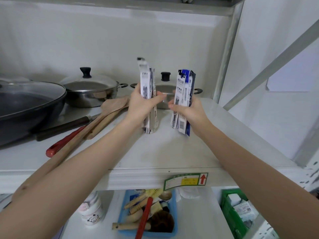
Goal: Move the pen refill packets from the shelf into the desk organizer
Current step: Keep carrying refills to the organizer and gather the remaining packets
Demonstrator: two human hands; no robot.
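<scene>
Lifting two upright bundles of pen refill packets (183,100) off the shelf (172,152), left hand (139,104) and right hand (188,112) each in a curled grip, the desk organizer unseen and apparently next

two upright refill packet bundles (146,94) (183,100) above shelf (172,152).

The single head-worn camera looked forward and down, close upon the white metal shelf (172,152).
</scene>
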